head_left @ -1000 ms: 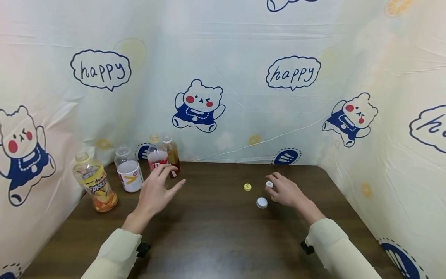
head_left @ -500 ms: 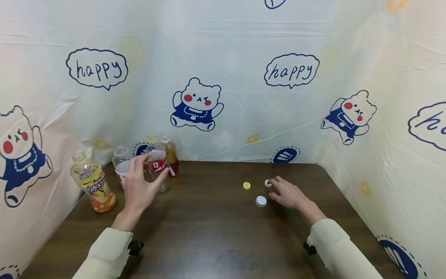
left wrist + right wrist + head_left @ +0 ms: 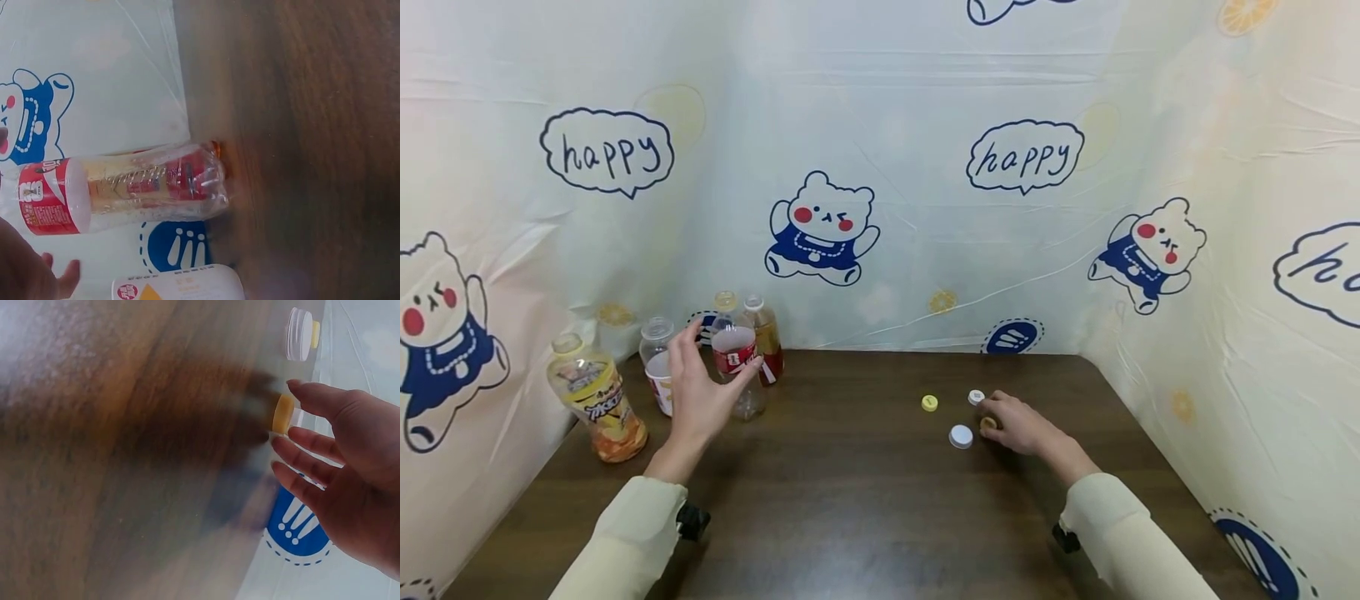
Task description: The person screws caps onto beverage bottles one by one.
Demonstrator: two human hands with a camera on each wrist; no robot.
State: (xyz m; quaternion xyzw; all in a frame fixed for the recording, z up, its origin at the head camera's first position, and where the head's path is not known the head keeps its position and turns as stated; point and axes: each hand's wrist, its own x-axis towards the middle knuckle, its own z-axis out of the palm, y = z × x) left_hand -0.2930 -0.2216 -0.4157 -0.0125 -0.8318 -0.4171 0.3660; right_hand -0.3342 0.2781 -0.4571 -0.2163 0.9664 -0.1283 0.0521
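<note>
Beside a clear plastic bottle with a red label (image 3: 735, 362), my left hand (image 3: 698, 408) is held with thumb and fingers spread apart. The left wrist view shows this bottle (image 3: 134, 187) upright on the table, its neck out of frame. My right hand (image 3: 1021, 427) reaches down over an orange bottle cap (image 3: 283, 414), thumb on one side and fingers on the other, a gap showing around it. Close by lie a wide white cap (image 3: 961, 437), a small white cap (image 3: 976, 397) and a yellow cap (image 3: 929, 403).
Behind the red-labelled bottle stands an amber bottle (image 3: 769, 337). To the left are a clear bottle with a white label (image 3: 658, 379) and a yellow-labelled bottle (image 3: 598, 404). A printed curtain (image 3: 917, 250) borders the brown table (image 3: 850, 492).
My left hand has moved left and opened around the red-labelled bottle's side, uncovering its label. My right hand has shifted slightly toward me, from the small white cap to the orange cap.
</note>
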